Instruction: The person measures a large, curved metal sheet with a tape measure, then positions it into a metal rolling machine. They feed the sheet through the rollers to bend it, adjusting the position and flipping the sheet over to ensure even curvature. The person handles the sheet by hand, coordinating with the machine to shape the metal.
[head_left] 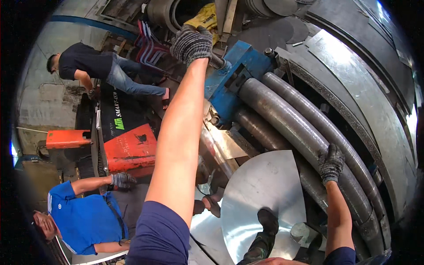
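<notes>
My left hand (pixel 191 43), in a grey knit glove, is stretched far forward and clenched over a dark handle (pixel 217 61) that sticks out of the blue end housing (pixel 229 84) of a plate-rolling machine. The grip looks like a full fist, as it would for leaning weight on a lever. My right hand (pixel 330 162), gloved the same way, is not closed on anything; its fingers lie flat on the nearest steel roller (pixel 304 132), apparently to steady me or feel the roll.

I count three long grey rollers running side by side from the housing toward the lower right. A bright fan-shaped sheet of steel (pixel 265 194) lies just below them, its curved edge toward the rolls, placed as if for feeding. My black boot (pixel 268 221) rests on that sheet.

Two other people are at the left: one in a blue shirt (pixel 86 218) with a gloved hand on a red machine cabinet (pixel 130 148), one in a black shirt (pixel 84 59) bending over farther back.
</notes>
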Available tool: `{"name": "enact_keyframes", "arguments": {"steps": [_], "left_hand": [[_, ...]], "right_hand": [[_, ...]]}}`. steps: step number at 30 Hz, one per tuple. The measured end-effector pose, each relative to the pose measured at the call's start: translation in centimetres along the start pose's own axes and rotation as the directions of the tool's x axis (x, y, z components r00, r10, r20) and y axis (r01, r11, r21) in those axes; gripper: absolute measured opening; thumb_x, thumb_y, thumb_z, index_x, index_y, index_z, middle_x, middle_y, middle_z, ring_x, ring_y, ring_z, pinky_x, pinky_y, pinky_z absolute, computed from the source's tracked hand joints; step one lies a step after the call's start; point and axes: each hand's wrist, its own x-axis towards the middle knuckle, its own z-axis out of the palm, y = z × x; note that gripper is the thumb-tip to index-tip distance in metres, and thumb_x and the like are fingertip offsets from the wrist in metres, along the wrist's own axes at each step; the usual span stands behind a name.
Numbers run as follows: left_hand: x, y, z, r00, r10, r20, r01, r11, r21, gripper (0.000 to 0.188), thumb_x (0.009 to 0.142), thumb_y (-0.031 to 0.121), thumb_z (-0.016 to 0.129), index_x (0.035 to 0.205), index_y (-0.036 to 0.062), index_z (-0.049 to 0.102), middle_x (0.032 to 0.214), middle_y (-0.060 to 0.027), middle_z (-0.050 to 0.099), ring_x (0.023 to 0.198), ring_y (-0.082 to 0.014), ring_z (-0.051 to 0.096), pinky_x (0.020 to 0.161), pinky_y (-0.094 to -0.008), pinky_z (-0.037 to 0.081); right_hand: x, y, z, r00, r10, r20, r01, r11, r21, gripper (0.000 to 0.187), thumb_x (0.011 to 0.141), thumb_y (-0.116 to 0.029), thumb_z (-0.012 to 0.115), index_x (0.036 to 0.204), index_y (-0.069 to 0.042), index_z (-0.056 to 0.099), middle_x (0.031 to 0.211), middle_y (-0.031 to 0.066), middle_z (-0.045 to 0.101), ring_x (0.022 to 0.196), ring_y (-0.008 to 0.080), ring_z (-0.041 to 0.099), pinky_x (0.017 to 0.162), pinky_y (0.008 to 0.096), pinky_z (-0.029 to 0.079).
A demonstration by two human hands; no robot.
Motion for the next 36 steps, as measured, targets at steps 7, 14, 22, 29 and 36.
{"name": "enact_keyframes", "arguments": {"steps": [7,14,22,29,36], "left_hand": [[0.5,-3.3,0.0,0.877,0.451,-0.168,-0.481,0.831,-0.279,0.024,0.076,0.029,0.061,0.09,0.0097,0.066,0.084,-0.0134,0.065,0.082,-0.0308,0.062,0.072,-0.0405,0.049],[2.2,-5.0,-0.6,0.709,0.703,-0.048,-0.672,0.654,-0.349,0.026,0.077,0.027,0.065,0.096,0.0083,0.064,0.093,-0.0143,0.064,0.087,-0.0321,0.061,0.078,-0.04,0.049],[0.8,-6.6,4.1,0.97,0.013,0.242,0.153,0.742,-0.653,0.062,0.064,0.027,0.08,0.111,0.0002,0.051,0.1,-0.0156,0.061,0.093,-0.0274,0.059,0.084,-0.0386,0.046],[-0.1,-6.3,0.6,0.922,0.346,0.174,-0.041,0.534,-0.844,0.05,0.067,0.018,0.08,0.107,0.0046,0.054,0.101,-0.009,0.059,0.089,-0.0173,0.056,0.079,-0.0306,0.048],[6.8,-13.0,6.0,0.611,0.739,0.285,-0.036,0.385,-0.922,0.041,0.085,0.025,0.062,0.12,0.0109,0.048,0.108,-0.0124,0.057,0.099,-0.0205,0.053,0.09,-0.0366,0.041]], "right_hand": [[0.1,0.1,0.2,1.0,-0.002,0.023,0.002,1.0,-0.024,0.054,0.08,-0.04,0.057,0.119,-0.003,0.052,0.121,0.0212,0.052,0.114,0.0366,0.047,0.1,0.0471,0.031],[0.2,1.0,1.3,0.998,0.007,0.06,-0.004,0.998,-0.058,0.056,0.081,-0.041,0.055,0.124,-0.005,0.049,0.125,0.0196,0.05,0.117,0.0352,0.046,0.103,0.0455,0.029],[0.4,0.9,1.3,0.997,-0.025,0.072,0.029,0.998,-0.051,0.054,0.081,-0.041,0.057,0.121,-0.006,0.05,0.123,0.0211,0.051,0.115,0.0364,0.046,0.101,0.0462,0.03],[0.2,0.3,0.4,0.996,0.03,0.085,-0.022,0.995,-0.099,0.055,0.083,-0.042,0.055,0.122,-0.004,0.051,0.124,0.0201,0.051,0.117,0.0344,0.046,0.102,0.046,0.03],[0.5,-1.2,-0.3,0.998,0.017,0.063,-0.016,1.0,-0.016,0.058,0.075,-0.041,0.064,0.118,-0.005,0.054,0.119,0.0205,0.054,0.114,0.0338,0.049,0.099,0.0445,0.034]]}}
